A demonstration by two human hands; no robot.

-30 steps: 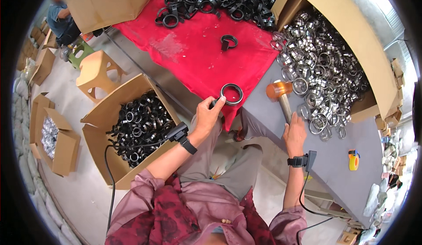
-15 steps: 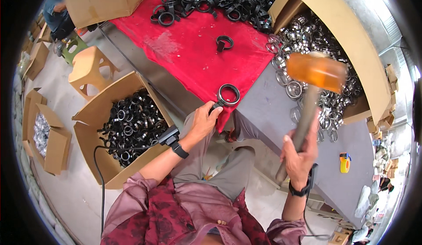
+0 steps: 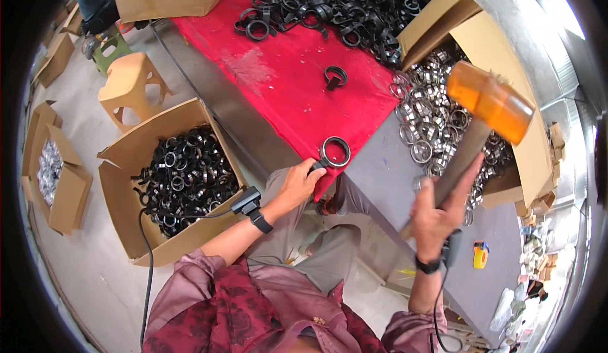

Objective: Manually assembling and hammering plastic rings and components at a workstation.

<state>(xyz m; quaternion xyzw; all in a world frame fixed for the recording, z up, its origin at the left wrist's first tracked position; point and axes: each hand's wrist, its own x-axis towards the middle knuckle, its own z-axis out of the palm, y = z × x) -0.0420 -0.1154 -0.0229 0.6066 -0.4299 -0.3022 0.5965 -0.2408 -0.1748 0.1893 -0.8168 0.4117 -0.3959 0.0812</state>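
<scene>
My left hand pinches the short tab of a black plastic ring at the near corner of a red cloth. A shiny metal band shows inside that ring. Raised over the grey table on the right, my right hand is wrapped round the wooden handle of a mallet with an amber, see-through head. The mallet head is apart from the ring, above a heap of metal rings. Farther up the cloth lies a single black ring.
Many black rings are heaped at the far end. On my left, an open carton holds black rings with metal bands. A tan stool stands behind it. A yellow tape measure lies on the grey table. Someone sits far left.
The mallet has swung to the right and its head tilts more. My left hand still grips the black ring at the cloth's corner. The whole view has shifted slightly.
</scene>
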